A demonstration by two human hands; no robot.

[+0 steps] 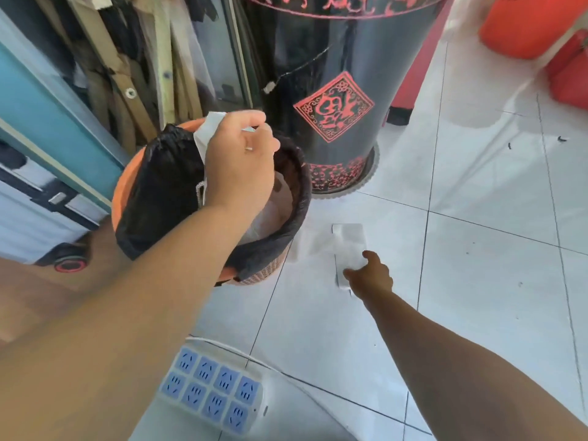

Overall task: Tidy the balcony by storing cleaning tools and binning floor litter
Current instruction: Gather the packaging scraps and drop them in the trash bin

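Lying flat on tiles, pale rectangular litter [348, 249] under right hand [370, 276].

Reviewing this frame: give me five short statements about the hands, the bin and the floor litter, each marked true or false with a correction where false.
1. The left hand holds a white scrap over the orange bin. True.
2. The bin has no liner. False: a black bag lines it and folds over the rim.
3. The right hand reaches to a pale flat piece of litter on the floor tiles. True.
4. The power strip lies inside the bin. False: it lies on the floor, nearer the camera.
5. The tall black drum lies on its side. False: it stands upright behind the bin.
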